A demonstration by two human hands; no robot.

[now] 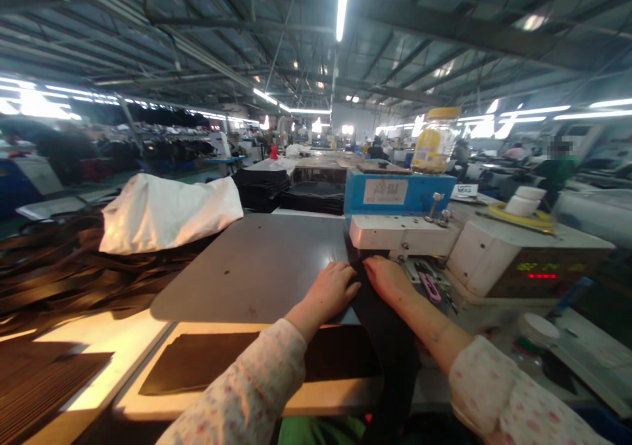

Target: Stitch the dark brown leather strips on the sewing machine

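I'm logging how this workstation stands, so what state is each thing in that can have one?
Left hand: palm down, at the strip's edge
Right hand: fingertips on the strip
Black strip: unrolled, lower end hanging
Display: lit, green and red
Clear jar: upright, yellow lid on
Ceiling tube light: on
White cloth: rumpled
Brown strips: loosely heaped

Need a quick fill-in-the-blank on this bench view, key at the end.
Between the left hand and the right hand runs a strip coloured ____.
The jar atop the blue box has a ____ lid.
The white bundle lies to the person's ____.
Below its green marks, the display glows ____.

Missing: black; yellow; left; red.
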